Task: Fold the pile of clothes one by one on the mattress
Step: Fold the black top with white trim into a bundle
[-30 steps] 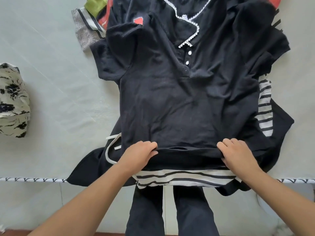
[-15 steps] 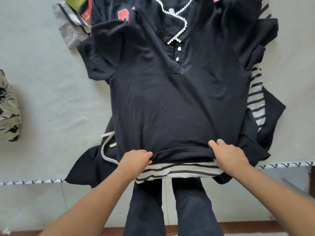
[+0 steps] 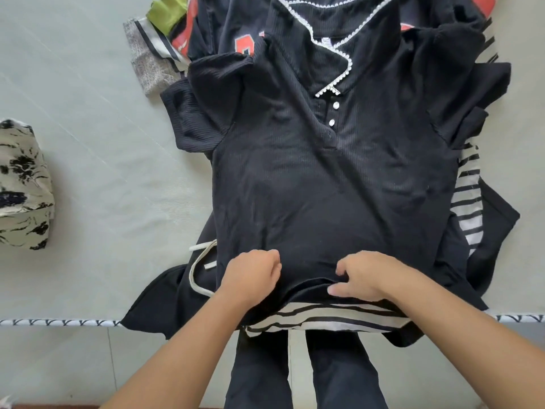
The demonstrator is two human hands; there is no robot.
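Both hands, left (image 3: 250, 277) and right (image 3: 364, 276), seemingly pinch the black shirt's (image 3: 324, 184) hem near the mattress (image 3: 88, 143) edge.

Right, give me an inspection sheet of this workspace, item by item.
Surface: pale green mattress, patterned piping along its near edge.
Job's things: black ribbed collared shirt with white trim spread on top of the pile; black-and-white striped garment beneath it; red-and-black garment, green cloth and grey cloth at the far side.
Clutter: folded cream floral-print cloth apart at the left.
Grips: left hand and right hand both grip the shirt's hem.
Cables: nothing seen.
Surroundings: black trouser legs below the mattress edge.
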